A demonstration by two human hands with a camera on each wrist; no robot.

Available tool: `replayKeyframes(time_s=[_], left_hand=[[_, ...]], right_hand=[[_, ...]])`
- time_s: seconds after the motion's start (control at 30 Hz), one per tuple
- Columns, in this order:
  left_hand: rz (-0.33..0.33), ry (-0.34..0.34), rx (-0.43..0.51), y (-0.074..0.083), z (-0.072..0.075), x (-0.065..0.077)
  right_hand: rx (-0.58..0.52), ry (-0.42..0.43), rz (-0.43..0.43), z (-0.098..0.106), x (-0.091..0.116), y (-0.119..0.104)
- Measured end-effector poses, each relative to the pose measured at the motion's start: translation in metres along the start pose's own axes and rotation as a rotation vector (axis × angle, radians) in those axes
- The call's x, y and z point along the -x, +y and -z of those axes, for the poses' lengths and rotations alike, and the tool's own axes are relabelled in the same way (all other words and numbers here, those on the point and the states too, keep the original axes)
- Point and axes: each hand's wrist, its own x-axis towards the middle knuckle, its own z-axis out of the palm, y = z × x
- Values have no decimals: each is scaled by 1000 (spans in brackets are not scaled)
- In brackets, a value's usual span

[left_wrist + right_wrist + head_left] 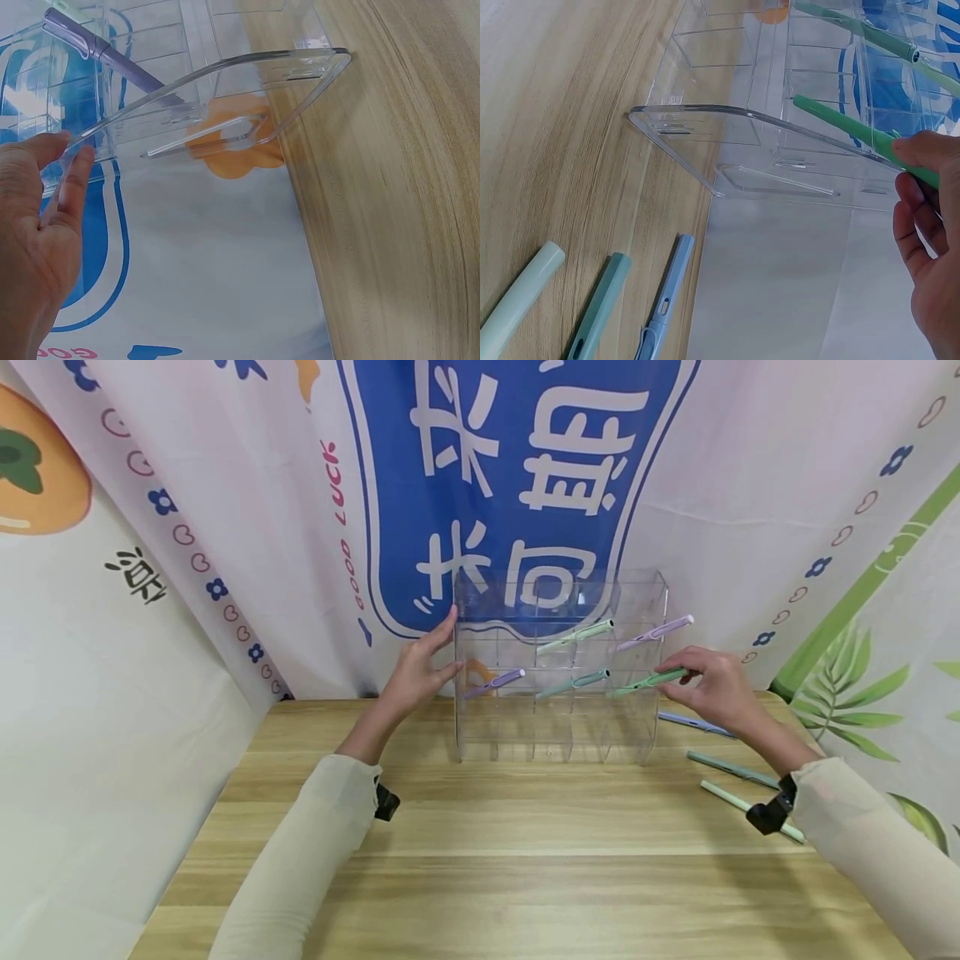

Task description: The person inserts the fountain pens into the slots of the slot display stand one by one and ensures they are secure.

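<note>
Fingers of the right hand [712, 683] are clamped on a green pen [642, 683], held aslant at the right end of a clear rack [459, 727] on the desk [487, 860]; the rack's left side is touched by the left hand [416, 675], its fingers extended.

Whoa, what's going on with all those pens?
A person's right grip pinches a green pen at the right end of a clear rack, while the left grip touches the rack's left side. Four other pens rest in the rack, and three more pens lie on the wooden table.
</note>
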Motion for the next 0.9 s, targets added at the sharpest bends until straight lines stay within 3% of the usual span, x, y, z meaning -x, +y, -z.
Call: replayKeyframes(time_s=[0.53,0.9], left_hand=[[9,-2,7,0,0,0],[3,0,-9,-2,0,-1]], right_hand=[[-54,-8,-51,6,4,1],[-49,13,-61,25,18,5]])
